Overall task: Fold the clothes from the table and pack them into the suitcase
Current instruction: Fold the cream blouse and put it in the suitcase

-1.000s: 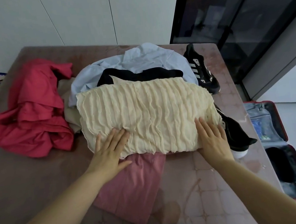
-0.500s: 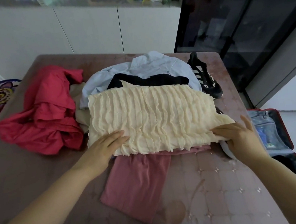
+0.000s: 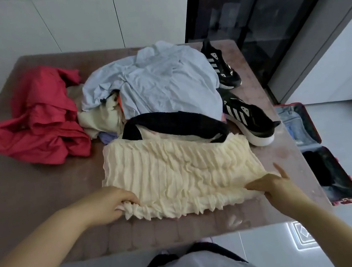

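While both hands hold near edge, cream ruffled top [image 3: 176, 173] lies flat on table [image 3: 46, 206], long axis left-right, stretching away from hands. Left hand [image 3: 110, 205] pinches bunched near-left corner; right hand [image 3: 271, 185] grips near-right corner, nearer open suitcase [image 3: 310, 122] on floor. Earlier left palm lay flat; pink cloth showed beneath, now hidden.

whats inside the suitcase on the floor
The open suitcase shows pale blue denim-like fabric in its far half. The near half is dark, so I cannot tell its contents. The table edge covers its left part.
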`<action>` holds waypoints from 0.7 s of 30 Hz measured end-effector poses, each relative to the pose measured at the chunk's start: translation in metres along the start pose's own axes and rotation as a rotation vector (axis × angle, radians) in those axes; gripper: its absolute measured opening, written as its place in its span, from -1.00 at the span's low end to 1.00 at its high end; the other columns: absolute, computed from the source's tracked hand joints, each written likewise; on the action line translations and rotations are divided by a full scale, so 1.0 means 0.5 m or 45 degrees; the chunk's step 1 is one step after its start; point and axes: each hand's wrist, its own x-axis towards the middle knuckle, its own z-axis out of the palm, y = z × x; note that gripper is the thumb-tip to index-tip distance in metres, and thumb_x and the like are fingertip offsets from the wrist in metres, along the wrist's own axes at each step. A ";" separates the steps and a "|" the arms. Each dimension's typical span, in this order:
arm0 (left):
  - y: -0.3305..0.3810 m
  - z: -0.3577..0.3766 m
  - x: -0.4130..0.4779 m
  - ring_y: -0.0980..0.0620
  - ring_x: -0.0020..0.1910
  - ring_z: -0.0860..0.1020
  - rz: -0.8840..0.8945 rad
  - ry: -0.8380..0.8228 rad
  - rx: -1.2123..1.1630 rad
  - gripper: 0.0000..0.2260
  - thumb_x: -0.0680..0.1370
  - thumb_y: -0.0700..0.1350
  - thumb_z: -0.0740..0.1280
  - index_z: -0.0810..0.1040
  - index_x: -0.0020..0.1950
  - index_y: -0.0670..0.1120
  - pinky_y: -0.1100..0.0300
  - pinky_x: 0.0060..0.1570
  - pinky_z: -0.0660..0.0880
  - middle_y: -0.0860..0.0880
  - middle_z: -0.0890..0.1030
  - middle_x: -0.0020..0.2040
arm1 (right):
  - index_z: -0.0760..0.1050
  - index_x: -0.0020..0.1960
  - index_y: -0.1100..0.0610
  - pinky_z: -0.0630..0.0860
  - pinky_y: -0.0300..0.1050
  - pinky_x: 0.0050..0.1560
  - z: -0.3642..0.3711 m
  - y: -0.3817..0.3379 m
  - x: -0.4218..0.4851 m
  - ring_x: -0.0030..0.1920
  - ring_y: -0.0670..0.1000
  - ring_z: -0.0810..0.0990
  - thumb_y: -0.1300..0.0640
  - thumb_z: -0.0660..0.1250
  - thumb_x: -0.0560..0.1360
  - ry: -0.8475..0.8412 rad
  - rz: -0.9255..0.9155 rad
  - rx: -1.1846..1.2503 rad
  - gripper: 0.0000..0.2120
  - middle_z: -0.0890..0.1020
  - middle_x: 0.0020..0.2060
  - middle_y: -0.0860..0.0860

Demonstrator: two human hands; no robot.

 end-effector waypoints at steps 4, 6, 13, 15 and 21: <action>0.037 0.032 -0.008 0.30 0.18 0.31 0.063 0.111 0.069 -0.57 0.44 0.21 0.25 0.39 0.31 0.23 0.40 0.22 0.17 0.40 0.32 0.09 | 0.31 0.41 -0.14 -0.23 -0.15 0.44 0.019 -0.026 -0.082 0.40 -0.05 0.32 -0.29 0.30 0.40 -0.255 0.124 0.154 -0.38 0.36 0.35 -0.23; 0.077 0.041 -0.002 0.35 0.18 0.23 0.096 0.252 0.049 -0.31 0.31 0.52 -0.02 0.35 0.33 0.24 0.36 0.28 0.08 0.39 0.29 0.13 | 0.02 0.49 -0.24 -0.21 -0.09 0.47 0.021 -0.047 -0.102 0.48 -0.09 0.04 -0.53 -0.07 0.39 -0.280 0.192 0.205 -0.26 0.11 0.45 -0.22; 0.322 0.086 0.141 0.10 0.36 0.30 0.334 0.451 -0.046 -0.47 0.54 0.20 -0.02 0.36 0.42 0.01 0.35 0.28 0.01 0.08 0.41 0.36 | 0.01 0.50 -0.20 -0.21 -0.02 0.47 0.027 -0.075 -0.086 0.52 0.10 -0.03 -0.51 -0.32 0.35 -0.259 0.388 0.224 -0.20 0.04 0.53 -0.08; 0.380 0.103 0.178 0.09 0.39 0.27 0.375 0.398 -0.037 -0.60 0.62 0.03 0.13 0.31 0.45 -0.02 0.32 0.32 0.02 0.05 0.37 0.40 | 0.12 0.50 -0.17 -0.07 0.09 0.49 0.014 -0.071 -0.086 0.48 0.16 0.09 -0.38 -0.10 0.46 -0.150 0.681 0.225 -0.34 0.15 0.51 0.04; 0.445 0.170 0.249 0.08 0.52 0.00 0.272 0.358 0.144 -0.31 0.56 0.12 0.24 -0.05 0.55 -0.03 0.20 0.42 -0.19 0.03 0.06 0.55 | -0.18 0.51 -0.23 -0.19 0.11 0.47 -0.006 -0.033 -0.097 0.51 0.12 -0.01 -0.21 -0.01 0.60 -0.422 0.658 0.069 -0.44 -0.02 0.54 0.04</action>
